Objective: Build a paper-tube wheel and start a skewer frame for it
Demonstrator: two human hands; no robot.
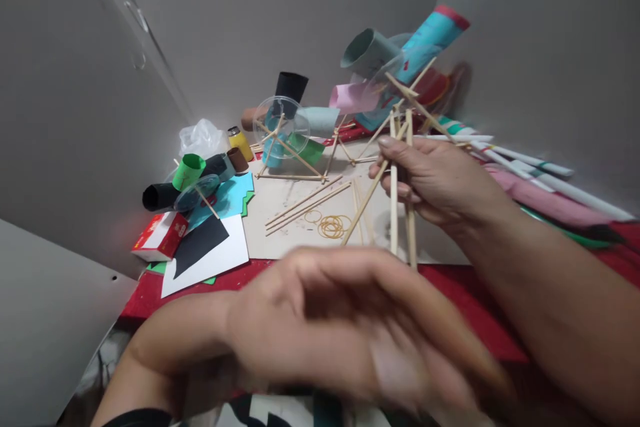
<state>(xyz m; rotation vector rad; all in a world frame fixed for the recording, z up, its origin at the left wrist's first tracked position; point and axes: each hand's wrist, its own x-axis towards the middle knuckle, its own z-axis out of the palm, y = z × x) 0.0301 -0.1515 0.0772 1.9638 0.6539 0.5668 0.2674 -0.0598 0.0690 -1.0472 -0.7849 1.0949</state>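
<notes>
My right hand [425, 173] is closed around a frame of thin wooden sticks [394, 207], thumb and fingers pinching it where several sticks meet. Some sticks point down toward me, while others cross above the hand near the right-hand pile. Close to the camera, my left hand [340, 320] is smeared by motion, its fingers curved toward the right below the stick ends. Whether anything is in it cannot be made out. On the board beyond lie loose wooden sticks [307, 205] and a small heap of yellow rubber bands [334, 227].
A stick structure [290, 177] with a clear plastic disc stands at the back. Left are paper sheets [235, 240], a red-and-white box [160, 237], paper tubes [189, 172] and a yellow bottle [241, 145]. Rolled paper rods [540, 180] lie right, on a red cloth [460, 293]; grey walls surround the table.
</notes>
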